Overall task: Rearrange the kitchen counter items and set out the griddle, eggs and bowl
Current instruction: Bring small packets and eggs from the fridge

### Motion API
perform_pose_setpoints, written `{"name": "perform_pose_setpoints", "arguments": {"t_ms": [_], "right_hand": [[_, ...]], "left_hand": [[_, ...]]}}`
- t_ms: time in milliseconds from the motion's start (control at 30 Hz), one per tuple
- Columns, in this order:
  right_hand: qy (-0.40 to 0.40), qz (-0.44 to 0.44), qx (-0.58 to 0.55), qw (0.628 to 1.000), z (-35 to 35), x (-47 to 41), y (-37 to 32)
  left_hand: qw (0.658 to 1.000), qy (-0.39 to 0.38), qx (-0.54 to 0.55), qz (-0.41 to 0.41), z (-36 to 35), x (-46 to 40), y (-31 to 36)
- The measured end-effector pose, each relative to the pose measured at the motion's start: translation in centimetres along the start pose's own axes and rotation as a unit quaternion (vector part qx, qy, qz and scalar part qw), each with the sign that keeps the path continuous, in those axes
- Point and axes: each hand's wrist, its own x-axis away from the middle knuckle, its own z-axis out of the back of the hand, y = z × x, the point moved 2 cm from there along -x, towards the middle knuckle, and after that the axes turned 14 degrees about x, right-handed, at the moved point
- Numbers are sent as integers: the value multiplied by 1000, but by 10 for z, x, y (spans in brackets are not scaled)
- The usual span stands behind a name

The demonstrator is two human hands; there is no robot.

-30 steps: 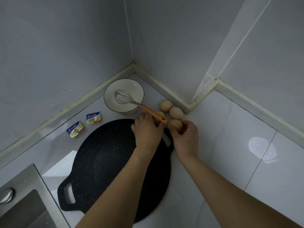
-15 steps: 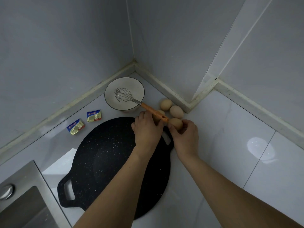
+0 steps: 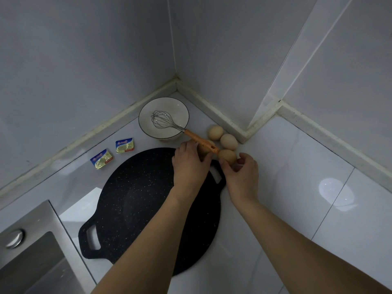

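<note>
A black speckled griddle (image 3: 137, 198) lies flat on the white counter with a handle slot at each end. Behind it stands a white bowl (image 3: 169, 106) holding a wire whisk (image 3: 163, 120), whose orange handle sticks out over the eggs. Two brown eggs (image 3: 215, 132) (image 3: 229, 142) lie against the wall corner. My left hand (image 3: 191, 166) curls its fingers round a third egg (image 3: 203, 150), partly hidden under the whisk handle. My right hand (image 3: 241, 177) pinches a fourth egg (image 3: 227, 157) just beyond the griddle's far handle.
Two small butter packets (image 3: 125, 145) (image 3: 101, 159) lie left of the bowl near the wall. A steel sink (image 3: 42, 230) fills the lower left corner. Tiled walls meet in a corner behind the bowl, and white counter (image 3: 297, 166) extends to the right.
Both hands stay at the eggs beside the griddle's far handle. My right fingers sit a little looser round their egg. Nothing else has moved.
</note>
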Motion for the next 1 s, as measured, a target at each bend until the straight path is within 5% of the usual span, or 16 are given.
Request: {"name": "perform_pose_setpoints", "arguments": {"t_ms": [1000], "right_hand": [[50,30,33,998,89,100,13]], "left_hand": [[998,-30,4,-47,48,118,51]]}}
